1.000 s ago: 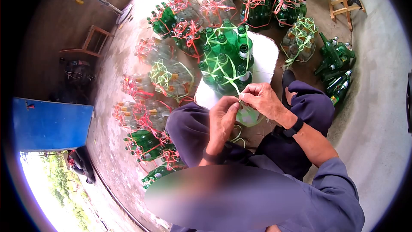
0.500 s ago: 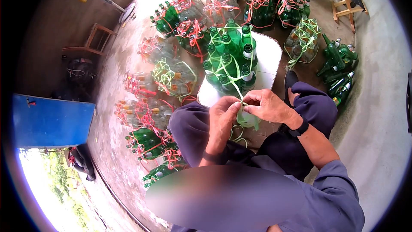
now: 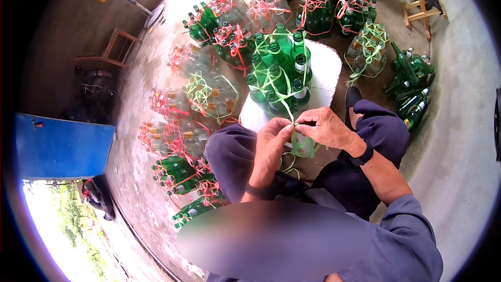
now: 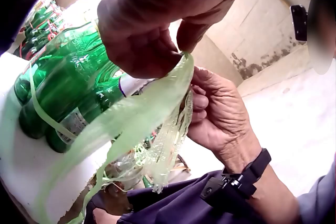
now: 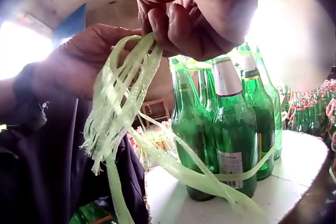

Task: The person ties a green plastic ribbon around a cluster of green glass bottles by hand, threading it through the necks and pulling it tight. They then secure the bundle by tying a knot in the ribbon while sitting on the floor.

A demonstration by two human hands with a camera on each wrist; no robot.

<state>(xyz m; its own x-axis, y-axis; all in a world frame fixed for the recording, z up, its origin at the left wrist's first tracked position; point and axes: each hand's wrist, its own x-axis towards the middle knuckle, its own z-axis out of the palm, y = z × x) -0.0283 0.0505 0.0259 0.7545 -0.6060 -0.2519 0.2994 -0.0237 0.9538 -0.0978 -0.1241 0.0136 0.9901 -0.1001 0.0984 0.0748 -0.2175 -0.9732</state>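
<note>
A bundle of green glass bottles stands upright on a white-topped stool or board, with pale green plastic twine running around the bodies and across the necks. Just in front of the bundle, my left hand pinches the twine between thumb and fingertips. Close against it, my right hand pinches the same twine, thumb and forefinger meeting the left fingertips. In the left wrist view the twine spreads as a wide flat ribbon below the fingers, with frayed ends hanging. Curled fingers hide the exact crossing of the strands.
Many bottle bundles tied in red twine stand behind and to the left. A green-tied bundle of clear bottles is at the right, near loose green bottles by the wall. A folding stool stands at the back right.
My right hand has turned slightly and its fingertips have shifted down along the twine, beside the left fingertips. The left hand stays nearly in place. The bottles have not moved; the head view shifted a little.
</note>
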